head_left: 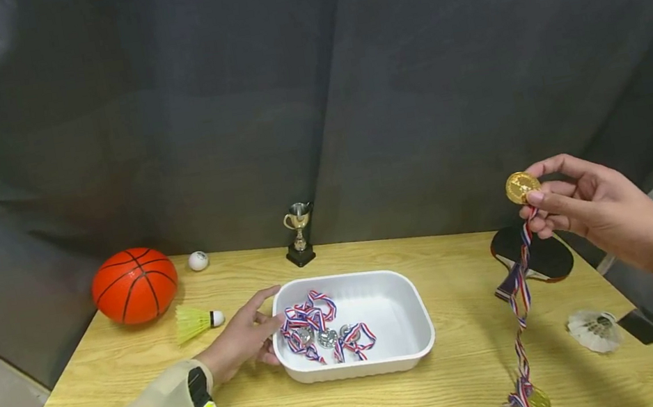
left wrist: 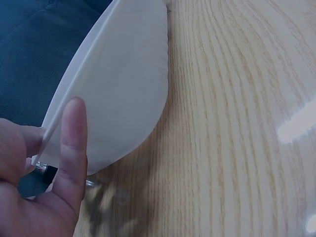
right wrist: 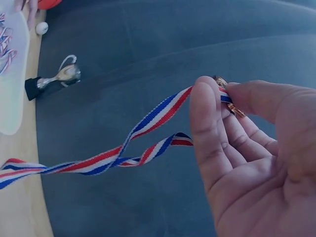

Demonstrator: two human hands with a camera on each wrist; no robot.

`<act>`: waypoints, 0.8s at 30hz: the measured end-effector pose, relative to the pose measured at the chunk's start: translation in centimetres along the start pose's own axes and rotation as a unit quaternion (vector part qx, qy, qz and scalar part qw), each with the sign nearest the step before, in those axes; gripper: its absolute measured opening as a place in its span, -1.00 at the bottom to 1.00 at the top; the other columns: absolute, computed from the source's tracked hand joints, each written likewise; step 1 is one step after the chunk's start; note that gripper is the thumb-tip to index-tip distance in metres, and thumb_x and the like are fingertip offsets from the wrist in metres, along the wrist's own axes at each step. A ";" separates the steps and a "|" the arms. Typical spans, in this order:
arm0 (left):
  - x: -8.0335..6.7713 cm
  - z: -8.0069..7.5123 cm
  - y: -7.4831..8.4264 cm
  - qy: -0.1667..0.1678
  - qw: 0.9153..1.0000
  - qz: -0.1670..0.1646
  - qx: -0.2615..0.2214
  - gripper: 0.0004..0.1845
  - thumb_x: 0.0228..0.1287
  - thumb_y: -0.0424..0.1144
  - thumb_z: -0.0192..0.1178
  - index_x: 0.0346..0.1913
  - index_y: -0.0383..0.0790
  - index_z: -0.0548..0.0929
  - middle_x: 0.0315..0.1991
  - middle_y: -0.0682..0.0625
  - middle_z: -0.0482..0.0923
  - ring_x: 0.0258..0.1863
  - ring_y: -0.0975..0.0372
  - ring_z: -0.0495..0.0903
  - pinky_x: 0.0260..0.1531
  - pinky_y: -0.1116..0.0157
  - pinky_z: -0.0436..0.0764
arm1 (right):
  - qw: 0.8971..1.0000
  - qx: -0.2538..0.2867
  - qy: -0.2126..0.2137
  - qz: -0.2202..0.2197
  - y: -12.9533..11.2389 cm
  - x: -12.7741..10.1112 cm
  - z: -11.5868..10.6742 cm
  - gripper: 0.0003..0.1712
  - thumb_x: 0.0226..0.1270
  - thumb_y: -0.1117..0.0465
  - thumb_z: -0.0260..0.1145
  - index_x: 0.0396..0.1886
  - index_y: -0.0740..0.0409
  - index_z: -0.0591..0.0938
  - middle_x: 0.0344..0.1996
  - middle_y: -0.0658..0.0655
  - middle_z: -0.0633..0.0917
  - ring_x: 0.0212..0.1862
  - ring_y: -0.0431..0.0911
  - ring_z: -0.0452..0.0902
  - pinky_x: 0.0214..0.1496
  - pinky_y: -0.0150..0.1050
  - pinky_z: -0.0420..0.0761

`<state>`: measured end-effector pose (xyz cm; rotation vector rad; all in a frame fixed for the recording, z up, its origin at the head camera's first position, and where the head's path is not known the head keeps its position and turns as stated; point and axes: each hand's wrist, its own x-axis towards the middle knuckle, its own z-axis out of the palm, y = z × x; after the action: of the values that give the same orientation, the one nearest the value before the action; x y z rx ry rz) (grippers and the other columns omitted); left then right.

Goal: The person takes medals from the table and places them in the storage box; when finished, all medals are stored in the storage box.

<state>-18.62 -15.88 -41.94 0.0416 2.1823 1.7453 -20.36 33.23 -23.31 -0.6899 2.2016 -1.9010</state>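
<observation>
Above the right end of a pale wooden table (head_left: pixel 454 381): round gold medal (head_left: pixel 521 187) pinched at its rim by right hand (head_left: pixel 580 204), red-white-blue striped ribbon (head_left: pixel 520 315) trailing limp to the tabletop beside a second gold disc (head_left: pixel 539 402). Left hand (head_left: pixel 245 339), fingers straight, steadying the white plastic tray (head_left: pixel 414 345) of ribboned silver medals (head_left: pixel 323 334). Likely small, hard and smooth; ribbon soft, prone to snag. Safest hold: disc edge.
</observation>
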 end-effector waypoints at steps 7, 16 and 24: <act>-0.1 0.0 0.1 0.000 1.000 -0.002 0.001 -0.32 0.64 -0.28 0.06 0.68 0.02 0.10 0.00 -0.31 0.45 -0.43 0.14 0.64 -0.50 0.25 0.83 | 0.998 0.018 0.012 -0.057 -2.0 1.0 0.5 -0.62 0.58 0.58 -0.01 0.28 0.28 0.37 -0.19 0.21 0.81 -0.24 -0.05 0.76 -0.19 -0.28 0.85; -0.2 -0.1 0.3 -0.004 1.000 -0.005 0.006 -0.33 0.65 -0.28 0.04 0.68 0.02 0.09 0.04 -0.35 0.46 -0.43 0.15 0.64 -0.47 0.25 0.84 | 0.997 0.028 0.008 -0.066 -2.9 1.9 1.1 -0.64 0.57 0.59 0.00 0.26 0.31 0.39 -0.19 0.19 0.80 -0.24 -0.07 0.76 -0.20 -0.28 0.85; 0.0 -0.1 0.1 0.007 1.000 -0.012 0.003 -0.34 0.64 -0.28 0.06 0.66 0.08 0.13 0.04 -0.33 0.47 -0.41 0.12 0.65 -0.45 0.23 0.85 | 0.993 0.053 0.018 -0.102 -4.3 2.5 1.5 -0.64 0.56 0.60 0.00 0.25 0.34 0.41 -0.21 0.22 0.80 -0.27 -0.05 0.76 -0.26 -0.29 0.85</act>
<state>-18.73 -15.95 -41.80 0.0039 2.1878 1.7311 -20.91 30.42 -18.98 -0.8990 2.1030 -2.1237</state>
